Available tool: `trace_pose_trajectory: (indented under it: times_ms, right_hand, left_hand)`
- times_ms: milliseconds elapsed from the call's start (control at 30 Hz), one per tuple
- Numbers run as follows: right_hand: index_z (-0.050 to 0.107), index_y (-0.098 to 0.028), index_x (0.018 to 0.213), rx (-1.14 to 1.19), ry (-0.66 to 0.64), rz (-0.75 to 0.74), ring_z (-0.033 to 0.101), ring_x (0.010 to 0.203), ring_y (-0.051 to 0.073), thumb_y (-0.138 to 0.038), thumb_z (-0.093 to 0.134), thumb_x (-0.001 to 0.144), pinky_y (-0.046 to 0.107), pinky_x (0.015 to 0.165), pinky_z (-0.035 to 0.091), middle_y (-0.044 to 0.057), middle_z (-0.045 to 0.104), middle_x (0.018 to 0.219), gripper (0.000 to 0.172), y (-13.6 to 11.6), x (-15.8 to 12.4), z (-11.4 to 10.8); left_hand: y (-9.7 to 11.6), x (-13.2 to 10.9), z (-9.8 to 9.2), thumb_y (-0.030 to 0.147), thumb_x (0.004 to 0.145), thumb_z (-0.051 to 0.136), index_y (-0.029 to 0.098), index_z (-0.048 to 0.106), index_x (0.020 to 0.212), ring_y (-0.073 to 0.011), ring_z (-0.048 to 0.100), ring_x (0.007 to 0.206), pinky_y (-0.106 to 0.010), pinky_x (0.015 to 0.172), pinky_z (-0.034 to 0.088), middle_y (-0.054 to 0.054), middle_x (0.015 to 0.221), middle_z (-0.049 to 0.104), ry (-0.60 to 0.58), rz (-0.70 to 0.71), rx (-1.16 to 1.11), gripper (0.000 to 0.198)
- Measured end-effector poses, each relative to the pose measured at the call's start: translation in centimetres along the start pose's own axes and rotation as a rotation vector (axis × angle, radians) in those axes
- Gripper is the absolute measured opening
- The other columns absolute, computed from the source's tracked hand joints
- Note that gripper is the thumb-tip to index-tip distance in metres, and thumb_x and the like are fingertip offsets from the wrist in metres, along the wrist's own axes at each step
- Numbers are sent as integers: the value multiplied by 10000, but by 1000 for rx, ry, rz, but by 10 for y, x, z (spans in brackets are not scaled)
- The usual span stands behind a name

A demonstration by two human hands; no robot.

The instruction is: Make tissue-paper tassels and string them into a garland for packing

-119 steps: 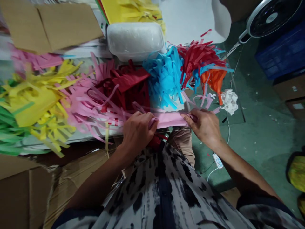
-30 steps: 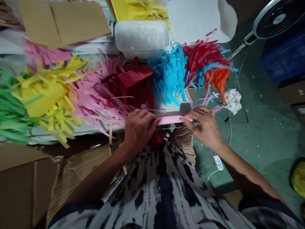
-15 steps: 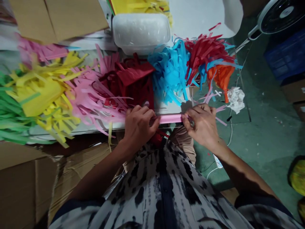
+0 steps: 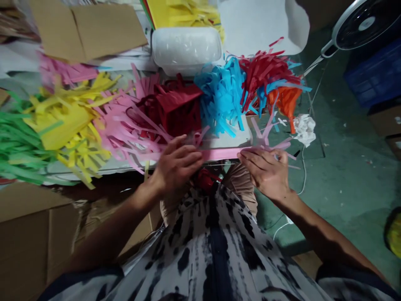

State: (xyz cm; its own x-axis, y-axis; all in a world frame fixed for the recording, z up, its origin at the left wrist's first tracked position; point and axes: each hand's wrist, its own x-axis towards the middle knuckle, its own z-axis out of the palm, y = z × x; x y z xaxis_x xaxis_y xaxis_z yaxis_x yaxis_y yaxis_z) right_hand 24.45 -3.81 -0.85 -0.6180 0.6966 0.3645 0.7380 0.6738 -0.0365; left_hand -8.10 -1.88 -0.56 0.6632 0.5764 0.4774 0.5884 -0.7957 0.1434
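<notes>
A folded pink fringed paper strip (image 4: 221,154) lies along the table's front edge, between my two hands. Over its left part is my left hand (image 4: 179,165), blurred, with fingers stretched out and slightly apart. My right hand (image 4: 266,170) has its fingers closed over the strip's right part, the thumb mostly hidden. Thin pink fringe ends (image 4: 265,131) splay out beyond the right hand. Just past my left hand lie a pink fringe pile (image 4: 120,121) and a dark red fringed paper bundle (image 4: 181,106).
Blue fringe (image 4: 221,94), red fringe (image 4: 266,73) and orange fringe (image 4: 285,100) lie at the right, yellow (image 4: 62,121) and green (image 4: 19,133) at the left. Behind stand a white plastic container (image 4: 187,48) and cardboard (image 4: 90,31). A fan (image 4: 366,25) is at far right.
My left hand has loosened from a pinch, its fingers now stretched out over the strip. The right fingers have straightened somewhat across it. The view has shifted slightly.
</notes>
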Motion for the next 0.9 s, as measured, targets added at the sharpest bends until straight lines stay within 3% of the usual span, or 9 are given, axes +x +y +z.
trace_pose_trajectory:
  times_ms: [100,167,233,300,400,467,600,800,900]
  right_hand:
    - [637,-265,1404,-5,-2,-6,706,1158,235,-96,550,987,459,979,330,25,769,1328,458,8,-6,-4]
    - [670,-270,1332,3,3,12,701,1156,254,-146,564,983,477,990,324,22,781,1299,385,8,-2,-6]
    - [698,-286,1234,10,2,33,690,1159,276,-199,574,985,497,991,315,10,800,1246,291,7,6,-8]
    - [709,-288,1145,12,-15,49,676,1171,295,-218,569,983,515,990,307,5,816,1180,226,6,14,-11]
    - [710,-283,1081,11,-45,77,658,1187,315,-234,560,985,532,976,300,9,822,1103,185,5,23,-15]
    - [709,-298,1101,9,-64,103,645,1199,316,-258,547,1008,532,973,295,9,817,1122,191,3,25,-16]
    - [713,-291,1182,16,-59,87,623,1199,298,-310,570,1042,499,979,296,28,789,1198,201,-2,31,-12]
    - [727,-224,1103,50,-25,3,619,1082,238,-259,594,1059,449,955,290,21,793,1035,144,0,40,2]
    - [717,-210,1083,66,-59,39,611,1076,256,-331,576,1071,448,950,290,43,780,1051,186,4,39,5]
  left_hand:
    - [-8,-10,-23,125,910,639,302,708,940,-223,715,1038,-560,1195,409,62,971,807,80,-127,105,193]
    - [1,-3,-30,156,888,672,295,707,932,-240,687,1039,-561,1127,442,51,977,804,121,-186,176,150]
    - [19,14,-24,182,911,672,302,721,1033,-232,661,1041,-479,1001,499,32,1034,798,118,-184,160,178]
    - [37,34,-9,193,961,641,268,719,1116,-226,655,1055,-417,920,521,-4,1096,792,7,-107,68,190]
    - [47,56,16,135,989,581,173,724,1041,-229,648,923,-384,790,529,-69,1010,769,-157,-89,33,156]
    - [46,60,25,108,984,565,141,719,977,-231,627,843,-375,727,518,-88,952,746,-192,-107,41,158]
    - [40,55,29,102,988,558,132,711,976,-234,629,858,-371,744,531,-102,975,744,-147,-121,36,156]
    - [39,50,30,270,1032,614,145,716,1034,-228,643,905,-368,795,555,-90,1005,761,-66,-172,-35,162]
    - [36,49,30,217,1042,589,154,719,972,-208,644,907,-347,818,553,-68,978,759,-49,-244,-93,160]
